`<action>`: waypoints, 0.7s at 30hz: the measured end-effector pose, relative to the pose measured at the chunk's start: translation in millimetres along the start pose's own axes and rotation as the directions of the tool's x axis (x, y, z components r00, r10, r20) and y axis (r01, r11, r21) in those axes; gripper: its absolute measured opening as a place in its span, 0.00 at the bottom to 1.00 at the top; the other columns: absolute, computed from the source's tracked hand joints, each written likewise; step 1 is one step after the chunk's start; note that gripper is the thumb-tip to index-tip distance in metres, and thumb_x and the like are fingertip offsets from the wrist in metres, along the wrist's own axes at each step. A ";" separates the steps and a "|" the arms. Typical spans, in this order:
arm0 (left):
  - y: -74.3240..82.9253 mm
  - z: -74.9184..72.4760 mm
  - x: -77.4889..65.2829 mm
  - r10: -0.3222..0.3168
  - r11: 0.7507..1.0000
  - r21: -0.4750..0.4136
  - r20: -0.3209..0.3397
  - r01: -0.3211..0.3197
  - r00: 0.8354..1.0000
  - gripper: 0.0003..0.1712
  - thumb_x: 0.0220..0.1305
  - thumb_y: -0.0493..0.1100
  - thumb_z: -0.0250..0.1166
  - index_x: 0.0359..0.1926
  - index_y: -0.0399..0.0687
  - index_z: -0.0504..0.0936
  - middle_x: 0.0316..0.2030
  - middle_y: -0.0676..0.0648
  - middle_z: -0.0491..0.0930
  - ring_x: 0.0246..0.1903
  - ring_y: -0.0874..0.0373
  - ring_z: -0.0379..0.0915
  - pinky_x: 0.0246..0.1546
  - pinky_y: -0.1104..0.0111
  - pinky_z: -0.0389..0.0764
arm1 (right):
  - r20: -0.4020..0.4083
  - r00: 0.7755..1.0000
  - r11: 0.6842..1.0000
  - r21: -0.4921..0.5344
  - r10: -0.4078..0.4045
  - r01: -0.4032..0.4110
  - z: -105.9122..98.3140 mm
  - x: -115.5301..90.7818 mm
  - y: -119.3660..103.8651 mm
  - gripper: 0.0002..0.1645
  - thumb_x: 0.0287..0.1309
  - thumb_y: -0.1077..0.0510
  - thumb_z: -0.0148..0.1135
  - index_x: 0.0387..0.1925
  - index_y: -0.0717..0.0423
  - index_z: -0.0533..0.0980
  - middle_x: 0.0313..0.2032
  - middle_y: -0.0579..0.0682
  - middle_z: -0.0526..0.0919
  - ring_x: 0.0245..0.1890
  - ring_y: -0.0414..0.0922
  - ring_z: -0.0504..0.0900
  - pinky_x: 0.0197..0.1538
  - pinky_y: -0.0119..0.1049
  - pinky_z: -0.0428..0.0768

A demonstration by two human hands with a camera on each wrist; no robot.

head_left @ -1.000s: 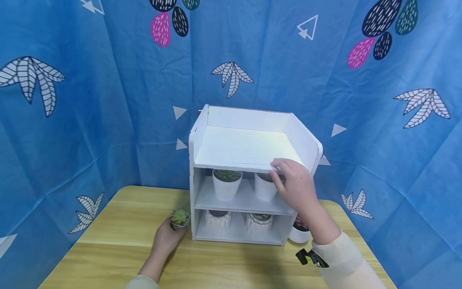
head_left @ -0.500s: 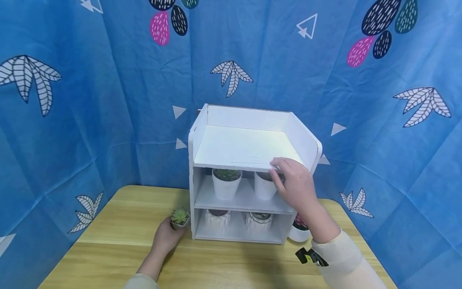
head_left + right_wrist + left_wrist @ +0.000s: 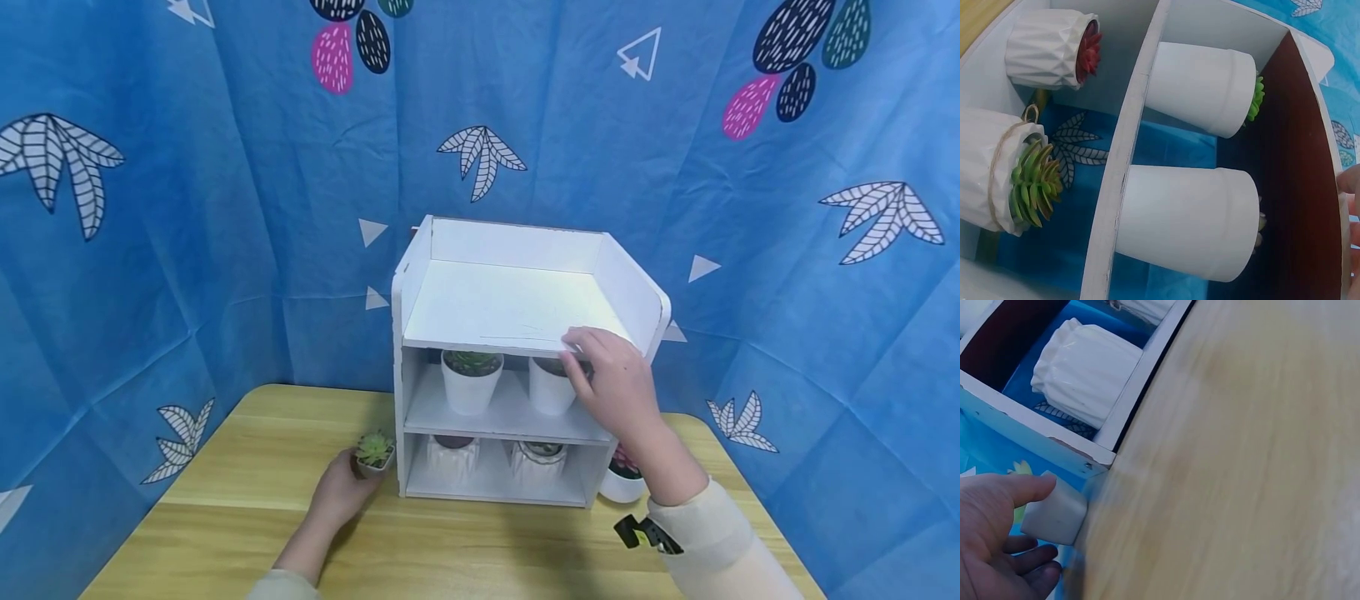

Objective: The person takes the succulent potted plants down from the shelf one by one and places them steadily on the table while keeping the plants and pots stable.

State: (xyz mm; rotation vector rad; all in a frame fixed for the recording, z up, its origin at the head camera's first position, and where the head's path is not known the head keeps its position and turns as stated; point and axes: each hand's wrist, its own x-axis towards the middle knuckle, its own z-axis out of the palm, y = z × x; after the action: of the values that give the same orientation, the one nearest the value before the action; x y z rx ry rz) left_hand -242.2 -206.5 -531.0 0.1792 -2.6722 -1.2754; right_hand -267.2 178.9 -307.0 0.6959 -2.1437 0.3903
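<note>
The left hand (image 3: 341, 493) is pinching a little potted plant (image 3: 375, 454).
Left of the middle, low in the head view, the plant is pointing its leaves up, its long way running up-down, beside a white shelf (image 3: 502, 300); the right hand (image 3: 618, 383) is gripping the shelf's front edge.

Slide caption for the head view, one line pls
Left hand holds a small potted succulent beside a white shelf of potted plants; right hand grips the shelf's top front edge.

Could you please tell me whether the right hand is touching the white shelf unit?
Touching: the head view shows the right hand at the white shelf unit, its fingers over the top board's front edge with no visible gap.
</note>
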 end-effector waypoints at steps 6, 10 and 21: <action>4.8 -5.9 -3.2 -0.010 1.000 0.020 0.020 0.010 1.000 0.44 0.63 0.48 0.70 0.66 0.20 0.61 0.61 0.21 0.68 0.61 0.26 0.65 0.60 0.37 0.67 | -0.007 1.000 1.000 0.005 -0.005 0.005 -0.1 -0.2 0.4 0.17 0.65 0.50 0.65 0.51 0.54 0.81 0.50 0.54 0.86 0.54 0.54 0.82 0.56 0.55 0.79; 8.9 -9.3 -4.1 -0.007 1.000 0.025 0.026 0.006 1.000 0.45 0.63 0.47 0.70 0.67 0.20 0.59 0.61 0.21 0.67 0.61 0.25 0.65 0.60 0.37 0.68 | -0.012 1.000 1.000 0.006 -0.014 0.014 0.1 0.1 0.7 0.17 0.65 0.50 0.65 0.51 0.54 0.81 0.50 0.54 0.86 0.53 0.54 0.82 0.56 0.54 0.79; 22.7 -20.2 -6.5 0.006 0.998 0.061 0.026 -0.008 1.000 0.47 0.62 0.47 0.70 0.67 0.19 0.58 0.61 0.20 0.67 0.60 0.23 0.65 0.58 0.36 0.69 | -0.010 1.000 1.000 0.007 -0.012 0.012 0.2 -0.2 0.4 0.17 0.65 0.50 0.65 0.51 0.54 0.81 0.50 0.54 0.86 0.53 0.54 0.82 0.56 0.54 0.79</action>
State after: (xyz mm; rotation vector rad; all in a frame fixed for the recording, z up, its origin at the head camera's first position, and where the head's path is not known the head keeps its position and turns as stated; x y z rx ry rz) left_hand -232.4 -206.4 -501.5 0.1623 -2.7335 -1.2025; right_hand -267.5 179.2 -307.3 0.7091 -2.1285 0.3950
